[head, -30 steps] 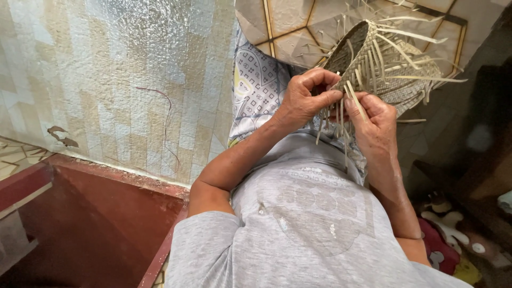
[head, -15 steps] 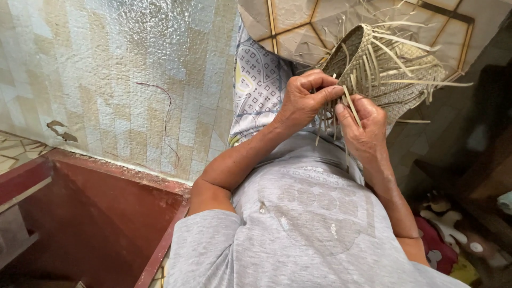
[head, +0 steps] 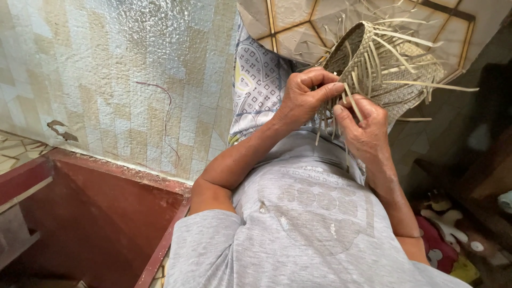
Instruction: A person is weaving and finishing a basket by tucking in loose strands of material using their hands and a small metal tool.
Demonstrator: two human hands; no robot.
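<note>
Hands are working at the lower edge of a half-woven basket (head: 386, 69), which is held up in front of the chest. The left hand (head: 306, 98) is curling its fingers around a few loose strips (head: 326, 114), pinching them. The right hand (head: 362, 125) is pinching one strip between thumb and forefinger, it seems. A patterned cloth (head: 258, 85) is lying behind.

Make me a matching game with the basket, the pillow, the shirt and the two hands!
Things:
1. woven basket
2. patterned pillow
3. grey shirt
4. left hand
5. right hand

Clues:
a. pinches one loose strip
b. worn by the person
c. unfinished, strips sticking out
d. leans on the wall
e. curled into a fist over the strips at the rim

Pairs: 1-c, 2-d, 3-b, 4-e, 5-a
</note>
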